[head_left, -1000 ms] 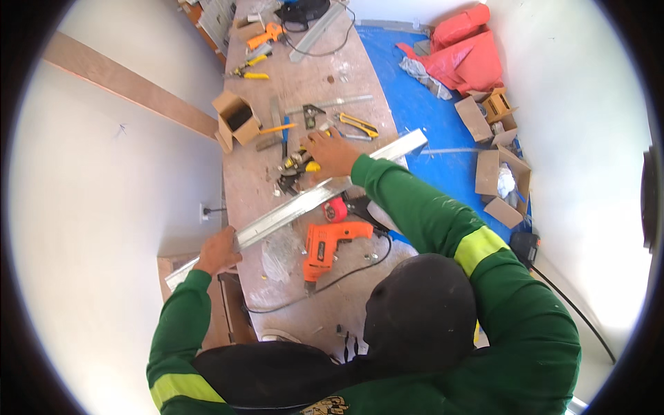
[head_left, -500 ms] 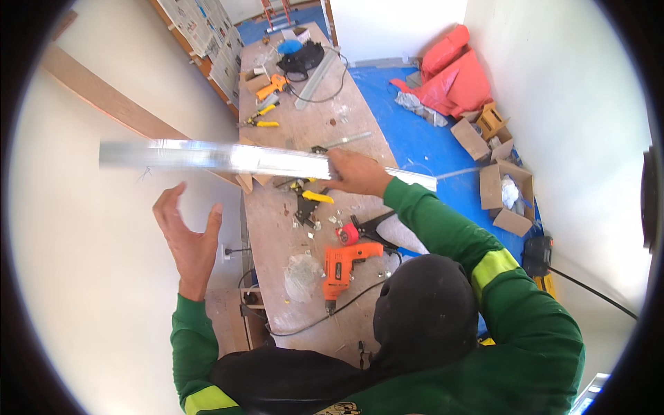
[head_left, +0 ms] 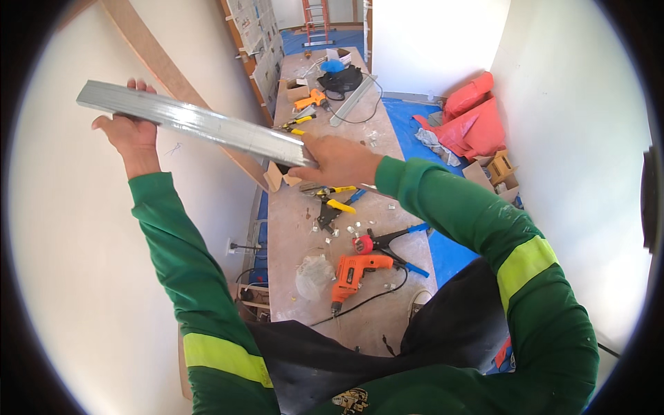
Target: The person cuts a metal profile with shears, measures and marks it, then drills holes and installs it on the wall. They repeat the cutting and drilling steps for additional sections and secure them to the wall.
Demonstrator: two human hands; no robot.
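A long silver metal channel (head_left: pixel 207 126) is raised diagonally above the workbench, its far-left end higher. My left hand (head_left: pixel 135 131) grips it from underneath near that end, fingertips showing over the far edge. My right hand (head_left: pixel 335 155) is wrapped round its other part, just right of centre. Below lie yellow-handled pliers and black tools (head_left: pixel 328 209), with a black tool with blue handles and a red part (head_left: pixel 387 245). An orange corded drill (head_left: pixel 351 275) rests nearer me among small scraps and a crumpled clear bag (head_left: pixel 315 277).
The long plywood workbench (head_left: pixel 415 277) extends away, holding a yellow tool (head_left: pixel 311 100) and black bag (head_left: pixel 339 81). Right are blue floor covering (head_left: pixel 401 117), red sheeting (head_left: pixel 477 124) and cardboard boxes (head_left: pixel 494 176). Left are a white wall (head_left: pixel 69 228) and leaning board (head_left: pixel 166 66). A ladder (head_left: pixel 316 21) stands beyond.
The channel has risen from low over the bench and swung round, its left end upward. My left hand released it, reached up and now grips it again. My view has tilted further forward.
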